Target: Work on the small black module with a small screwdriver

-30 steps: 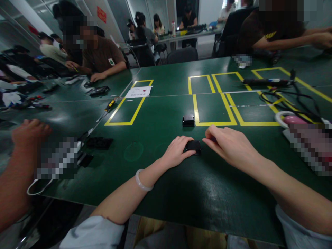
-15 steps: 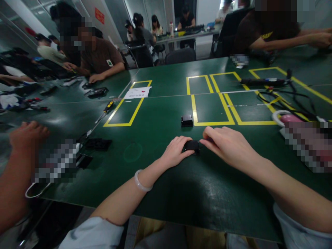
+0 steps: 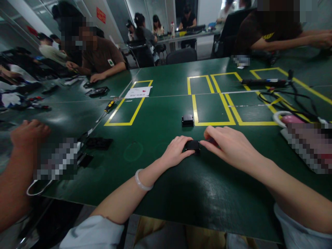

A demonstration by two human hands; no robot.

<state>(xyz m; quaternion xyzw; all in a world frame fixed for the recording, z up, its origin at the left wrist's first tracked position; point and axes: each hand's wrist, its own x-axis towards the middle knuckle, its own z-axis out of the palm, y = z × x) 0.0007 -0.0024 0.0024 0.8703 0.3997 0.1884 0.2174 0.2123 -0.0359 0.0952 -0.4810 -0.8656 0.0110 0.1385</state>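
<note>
My left hand [image 3: 178,149] grips a small black box-shaped part [image 3: 193,146] from its left side, thumb in front and fingers behind, low over the green table. At the part's right end is my right hand [image 3: 223,142], its thumb and forefinger pinched close together. Whether something tiny sits in that pinch, I cannot make out. A second black part [image 3: 187,120], similar in size, rests on the table just beyond my hands, beside a yellow tape line.
Yellow tape rectangles [image 3: 215,123] mark the green table [image 3: 160,110]. To the right lie a black pen-shaped tool [image 3: 264,82] with a cable and a pixelated item. A yellow-black screwdriver [image 3: 110,104], black parts [image 3: 98,143] and another person's arm [image 3: 23,148] are at left. People sit across.
Both hands keep nearly the same pose around the black part. The whole view has shifted very slightly.
</note>
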